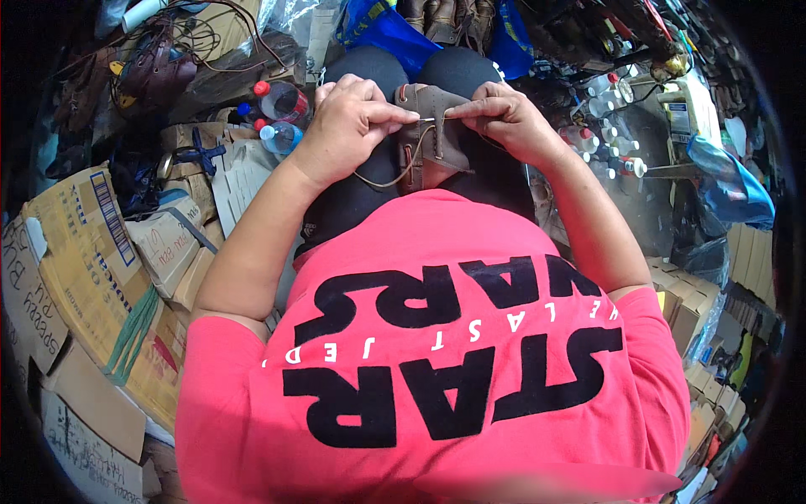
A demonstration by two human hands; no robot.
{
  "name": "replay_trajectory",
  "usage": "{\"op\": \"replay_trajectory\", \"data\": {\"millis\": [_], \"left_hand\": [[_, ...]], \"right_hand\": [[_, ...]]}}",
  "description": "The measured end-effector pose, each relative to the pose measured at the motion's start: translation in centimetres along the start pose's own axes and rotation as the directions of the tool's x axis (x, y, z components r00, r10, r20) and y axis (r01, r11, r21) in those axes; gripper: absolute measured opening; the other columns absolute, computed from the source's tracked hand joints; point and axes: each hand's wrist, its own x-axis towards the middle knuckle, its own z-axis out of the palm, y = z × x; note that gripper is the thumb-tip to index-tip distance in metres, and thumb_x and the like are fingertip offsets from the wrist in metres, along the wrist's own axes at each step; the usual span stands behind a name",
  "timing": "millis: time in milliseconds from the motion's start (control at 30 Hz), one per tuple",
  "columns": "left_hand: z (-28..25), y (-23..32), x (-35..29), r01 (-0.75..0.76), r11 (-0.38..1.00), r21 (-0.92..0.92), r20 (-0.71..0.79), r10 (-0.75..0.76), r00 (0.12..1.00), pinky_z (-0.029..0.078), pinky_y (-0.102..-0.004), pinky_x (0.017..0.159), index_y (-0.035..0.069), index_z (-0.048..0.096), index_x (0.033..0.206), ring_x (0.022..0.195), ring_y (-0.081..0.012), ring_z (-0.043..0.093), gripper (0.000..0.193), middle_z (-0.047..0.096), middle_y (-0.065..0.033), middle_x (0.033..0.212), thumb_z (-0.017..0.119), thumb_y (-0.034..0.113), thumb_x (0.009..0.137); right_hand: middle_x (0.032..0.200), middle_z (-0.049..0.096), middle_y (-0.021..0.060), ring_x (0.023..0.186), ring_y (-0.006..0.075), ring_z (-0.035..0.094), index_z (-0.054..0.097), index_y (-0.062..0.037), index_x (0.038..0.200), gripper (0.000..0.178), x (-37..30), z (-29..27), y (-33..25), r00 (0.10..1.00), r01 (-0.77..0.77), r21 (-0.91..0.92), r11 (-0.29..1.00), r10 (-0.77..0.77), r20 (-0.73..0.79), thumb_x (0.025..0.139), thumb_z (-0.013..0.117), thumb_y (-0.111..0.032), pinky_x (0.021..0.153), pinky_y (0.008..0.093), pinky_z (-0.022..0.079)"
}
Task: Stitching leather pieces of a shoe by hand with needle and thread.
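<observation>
On my lap lies a brown leather shoe upper [428, 101] with dark stitching and reddish edging at its left side. A thin tan lace [378, 182] loops out from it to the left and curves back up over the leather. My left hand [348, 126] is closed in a pinch at the upper's left edge, with a pale lace tip sticking out from the fingertips. Across from it, my right hand [512, 122] pinches at the right side, where a short tan strand shows at the fingertips. The fingers hide part of the leather.
Flattened cardboard boxes [92, 252] pile up at the left. Plastic bottles stand beyond my left arm [281, 139] and a cluster of small bottles [604, 151] sits at the right. A blue bag [395, 38] with brown leather shoes lies past my knees.
</observation>
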Motion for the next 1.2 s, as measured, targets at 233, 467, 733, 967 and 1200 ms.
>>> {"op": "replay_trajectory", "data": {"millis": [233,467,733,967,1200], "left_hand": [[1.3,-0.3,1.0,0.063,0.996,-0.070,-0.009,-0.064,0.998,0.033,-0.0396,0.093,0.022,0.076,0.089,0.088,-0.0173,0.058,0.013,0.063,0.0060,0.077,0.076,0.017,0.077],[1.9,0.9,0.4,0.094,0.994,-0.058,-0.041,-0.096,0.995,0.032,-0.0406,0.097,0.019,0.073,0.093,0.095,-0.0188,0.058,0.015,0.066,0.0041,0.081,0.076,0.020,0.078],[1.6,0.3,0.6,0.081,0.994,-0.080,0.007,-0.080,0.997,0.032,-0.0398,0.096,0.021,0.075,0.094,0.096,-0.0190,0.058,0.016,0.067,0.0020,0.086,0.075,0.017,0.079],[1.3,0.2,0.5,0.000,1.000,-0.031,0.000,0.000,1.000,0.034,-0.0397,0.095,0.024,0.076,0.098,0.095,-0.0204,0.058,0.020,0.065,0.0022,0.084,0.072,0.014,0.080],[1.4,0.3,0.5,0.002,1.000,-0.008,0.022,-0.002,1.000,0.035,-0.0398,0.095,0.025,0.076,0.100,0.095,-0.0210,0.057,0.023,0.060,0.0015,0.084,0.071,0.012,0.081]], "right_hand": [[0.079,0.058,-0.0007,0.080,0.0120,0.055,0.077,-0.0153,0.107,0.027,0.6,0.4,0.8,1.000,-0.010,0.014,1.000,0.009,0.020,0.084,0.070,-0.002,0.074,0.0254,0.046],[0.081,0.062,0.0005,0.077,0.0128,0.060,0.077,-0.0168,0.103,0.020,0.4,-0.5,0.2,0.995,-0.056,0.180,0.982,0.070,-0.071,0.083,0.076,-0.012,0.070,0.0267,0.049],[0.092,0.067,0.0079,0.086,0.0254,0.065,0.075,-0.0086,0.094,0.017,2.2,-2.8,-2.1,0.978,0.209,-0.275,0.938,-0.203,0.052,0.080,0.077,-0.018,0.078,0.0341,0.051],[0.089,0.064,0.0064,0.090,0.0244,0.063,0.066,-0.0141,0.089,0.008,2.5,-2.2,-2.3,0.914,0.383,-0.695,0.608,-0.361,0.188,0.086,0.064,-0.022,0.088,0.0377,0.043],[0.095,0.061,0.0053,0.101,0.0238,0.059,0.061,-0.0117,0.094,0.008,0.8,-2.5,-2.5,0.946,0.321,-0.705,0.632,-0.252,0.205,0.087,0.059,-0.016,0.090,0.0374,0.040]]}}
